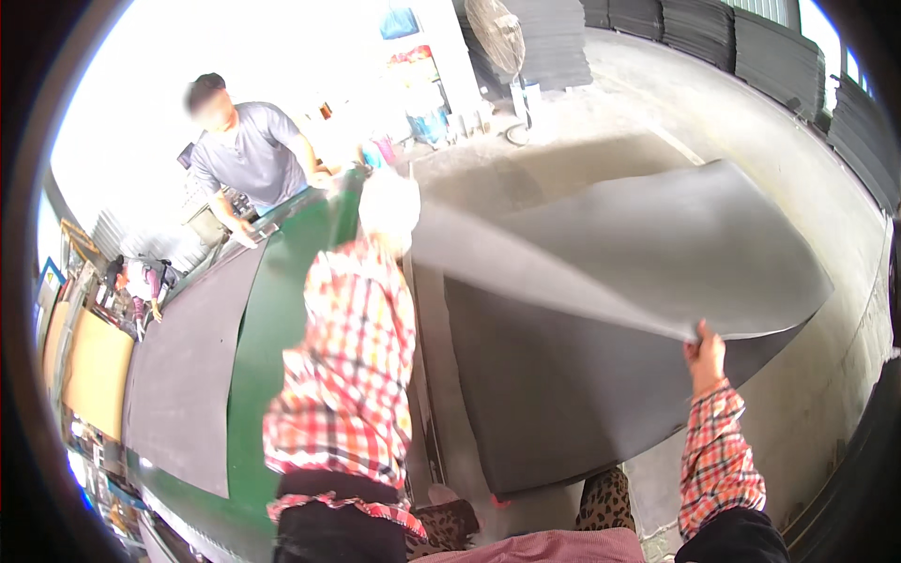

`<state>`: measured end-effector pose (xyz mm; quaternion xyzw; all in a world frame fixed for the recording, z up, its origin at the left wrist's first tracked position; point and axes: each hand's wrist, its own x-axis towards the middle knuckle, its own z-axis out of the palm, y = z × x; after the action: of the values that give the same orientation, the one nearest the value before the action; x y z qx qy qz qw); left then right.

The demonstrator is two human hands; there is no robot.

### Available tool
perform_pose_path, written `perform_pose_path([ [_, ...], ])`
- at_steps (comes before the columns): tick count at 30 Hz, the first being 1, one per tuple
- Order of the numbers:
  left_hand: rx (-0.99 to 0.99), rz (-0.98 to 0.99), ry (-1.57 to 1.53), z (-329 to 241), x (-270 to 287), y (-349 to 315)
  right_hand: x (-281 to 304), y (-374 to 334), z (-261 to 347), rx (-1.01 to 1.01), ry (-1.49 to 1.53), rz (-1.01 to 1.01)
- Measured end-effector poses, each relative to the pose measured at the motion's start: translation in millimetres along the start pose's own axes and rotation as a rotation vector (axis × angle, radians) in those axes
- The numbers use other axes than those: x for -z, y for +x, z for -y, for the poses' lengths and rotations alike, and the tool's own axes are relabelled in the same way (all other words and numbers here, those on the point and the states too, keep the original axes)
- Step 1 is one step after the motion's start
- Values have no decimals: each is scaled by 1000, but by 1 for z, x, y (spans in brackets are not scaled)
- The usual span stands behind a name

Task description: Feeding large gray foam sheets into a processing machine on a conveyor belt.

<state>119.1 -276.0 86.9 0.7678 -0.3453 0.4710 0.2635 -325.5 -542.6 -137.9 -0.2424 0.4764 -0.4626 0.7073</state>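
My right hand (706, 358), bare, pinches the near edge of a large, thin grey sheet (694, 244). That edge is lifted and runs taut to my left hand (389, 205), in a white glove, at the sheet's other end. Motion blurs the glove and its fingers are not distinct, but the raised edge meets it. Under the lifted sheet lies a darker grey sheet (554, 394), partly covered by it. On my left, a green conveyor-like table (272, 375) carries another grey sheet (188, 375).
Across the green table a person (249, 150) in a grey shirt has both hands at its far edge. Another person (141, 281) bends at far left, near a tan panel (99, 371). A fan (497, 38) and dark sheet stacks (774, 56) stand farther back on concrete.
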Motion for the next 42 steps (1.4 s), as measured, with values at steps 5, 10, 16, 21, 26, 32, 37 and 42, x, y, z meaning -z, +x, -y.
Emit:
perform_pose_path([
  [5, -91, 30, 51, 81, 188, 222, -116, -147, 108, 26, 145, 504],
  [10, 130, 108, 652, 242, 442, 192, -117, -241, 105, -70, 315, 593],
  [16, 783, 149, 1279, 346, 631, -66, -155, -364, -64, -410, 112, 669],
  [21, 290, 77, 731, 235, 561, -181, -155, -422, -159, -337, -314, 907],
  [26, 317, 625, 245, 108, 502, -287, -168, -504, -221, -513, -578, 1181],
  [32, 681, 803, 451, 238, 493, -405, -48, -398, -338, 754, -1078, 1914],
  [37, 909, 275, 209, 167, 467, -416, 119, -221, -296, 959, -1865, 1438],
  [42, 708, 918, 719, 113, 416, -359, 159, -112, -265, 1260, -1946, 1512],
])
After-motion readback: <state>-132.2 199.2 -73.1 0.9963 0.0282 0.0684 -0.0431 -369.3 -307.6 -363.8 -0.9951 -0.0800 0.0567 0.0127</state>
